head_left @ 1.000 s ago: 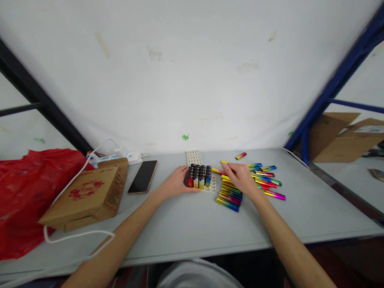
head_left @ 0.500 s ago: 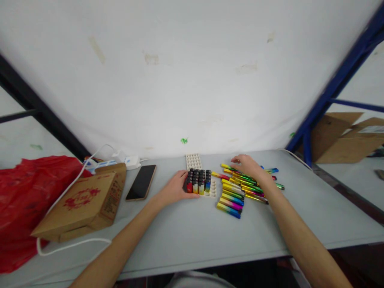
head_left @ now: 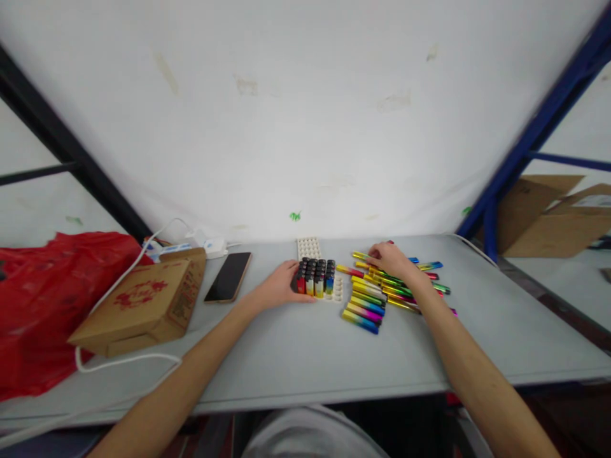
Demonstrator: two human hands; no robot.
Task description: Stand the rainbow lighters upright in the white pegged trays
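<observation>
Upright lighters with black tops fill much of a white tray with holes. My left hand curls around the left side of this group, the thumb along its front and the fingers behind. Loose, shiny lighters in yellow, blue, green and pink lie to the right of the tray. At the back of this pile, my right hand has its fingers bent and closed on a lighter; a red tip shows just beyond the knuckles. The hand covers most of that lighter.
A second white tray with holes lies behind the first, near the wall. To the left are a phone, a cardboard box, a red plastic bag and a white cable. A blue post stands at the right.
My right hand's fingers have closed at the back of the pile, and a red tip now shows by them. My left hand stays around the tray. The whole view has shifted slightly.
</observation>
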